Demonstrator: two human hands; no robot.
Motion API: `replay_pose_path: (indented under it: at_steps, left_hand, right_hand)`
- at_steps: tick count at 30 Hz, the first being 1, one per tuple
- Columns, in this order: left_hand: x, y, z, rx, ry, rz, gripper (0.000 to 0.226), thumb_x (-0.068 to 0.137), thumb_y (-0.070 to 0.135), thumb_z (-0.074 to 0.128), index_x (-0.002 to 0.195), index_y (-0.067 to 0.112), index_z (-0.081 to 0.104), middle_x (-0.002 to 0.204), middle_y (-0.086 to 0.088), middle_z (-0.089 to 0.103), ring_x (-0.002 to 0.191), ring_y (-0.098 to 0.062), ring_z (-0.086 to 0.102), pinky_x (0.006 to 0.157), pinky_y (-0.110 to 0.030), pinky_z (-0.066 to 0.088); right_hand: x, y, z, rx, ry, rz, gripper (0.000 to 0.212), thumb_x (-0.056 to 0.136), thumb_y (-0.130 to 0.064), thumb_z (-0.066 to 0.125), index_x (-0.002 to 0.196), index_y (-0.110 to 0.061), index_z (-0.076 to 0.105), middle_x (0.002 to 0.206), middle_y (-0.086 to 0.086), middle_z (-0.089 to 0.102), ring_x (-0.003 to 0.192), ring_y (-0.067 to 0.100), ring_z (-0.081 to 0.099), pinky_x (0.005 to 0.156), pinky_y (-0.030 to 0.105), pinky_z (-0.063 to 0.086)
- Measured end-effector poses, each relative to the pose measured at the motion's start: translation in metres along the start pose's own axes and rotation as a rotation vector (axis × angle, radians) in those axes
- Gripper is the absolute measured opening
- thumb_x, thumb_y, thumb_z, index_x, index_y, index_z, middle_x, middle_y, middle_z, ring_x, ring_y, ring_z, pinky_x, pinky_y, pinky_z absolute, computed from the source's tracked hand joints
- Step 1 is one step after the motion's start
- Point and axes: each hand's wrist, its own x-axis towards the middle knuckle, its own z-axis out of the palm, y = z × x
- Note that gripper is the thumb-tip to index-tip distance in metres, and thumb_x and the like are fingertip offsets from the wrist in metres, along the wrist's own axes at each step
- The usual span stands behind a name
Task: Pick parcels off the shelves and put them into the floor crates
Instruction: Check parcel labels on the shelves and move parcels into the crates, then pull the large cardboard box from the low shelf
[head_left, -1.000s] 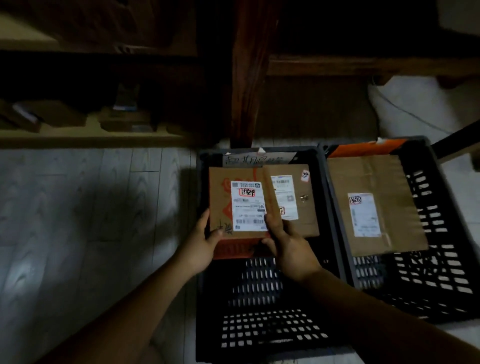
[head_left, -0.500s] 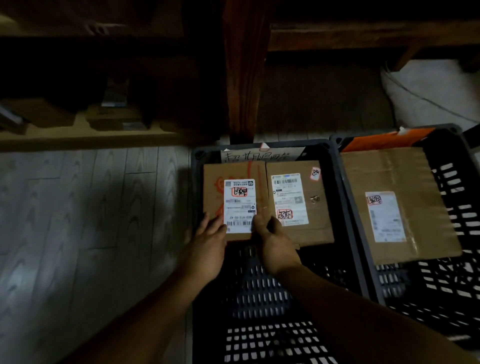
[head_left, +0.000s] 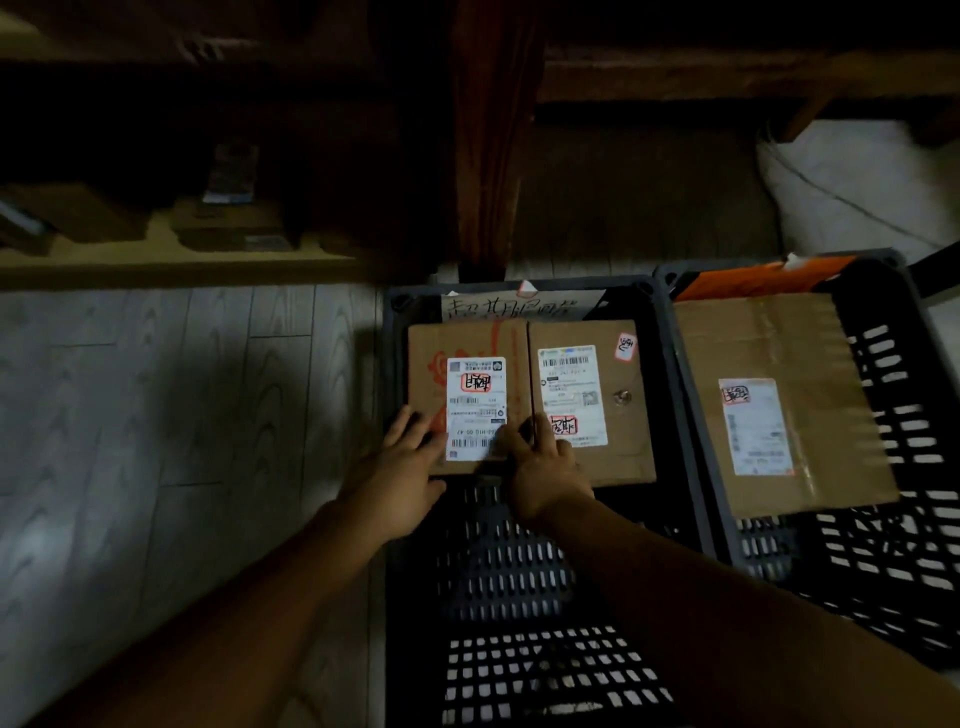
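Down on the floor in front of you, seen from your head camera, your left hand (head_left: 402, 483) lies on the near left corner of a cardboard parcel (head_left: 431, 343), fingers straight and spread, pressing flat rather than gripping. Your right hand (head_left: 548, 467) rests on the parcel's near right corner, its fingers laid nearly straight along the seam where it touches a second parcel (head_left: 623, 447). Both parcels lie flat, side by side, against the far wall of the black crate (head_left: 519, 571), under a handwritten paper note (head_left: 514, 309) on that wall. A second crate (head_left: 883, 545) touches the first on its right and holds a larger tilted parcel (head_left: 810, 353) against an orange packet (head_left: 753, 280). Beyond the crates stand a dark wooden post (head_left: 493, 156) and, to its left, a low shelf (head_left: 156, 265) carrying dim boxes.
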Motion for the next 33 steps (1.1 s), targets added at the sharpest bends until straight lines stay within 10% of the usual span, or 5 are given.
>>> replay_pose_path:
  at_steps: [21, 33]
  left_hand:
    - [-0.353, -0.16, -0.371, -0.469, 0.309, -0.161, 0.075, 0.088, 0.04, 0.058, 0.149, 0.028, 0.015, 0.159, 0.001, 0.005, 0.146, -0.021, 0.001, 0.117, -0.038, 0.01]
    - [-0.427, -0.252, -0.494, -0.509, 0.507, -0.191, 0.073, 0.09, 0.039, 0.057, 0.149, 0.029, 0.015, 0.159, 0.001, 0.005, 0.146, -0.022, -0.002, 0.117, -0.04, 0.011]
  right_hand:
    - [-0.346, -0.257, -0.259, 0.089, 0.27, -0.119, 0.06, 0.092, -0.048, 0.053, 0.145, -0.025, 0.034, 0.147, 0.01, 0.034, 0.133, 0.032, 0.033, 0.107, 0.044, 0.034]
    - [-0.364, -0.368, -0.36, 0.007, 0.407, -0.226, 0.053, 0.091, -0.046, 0.053, 0.138, -0.027, 0.043, 0.138, 0.01, 0.042, 0.123, 0.032, 0.043, 0.102, 0.043, 0.041]
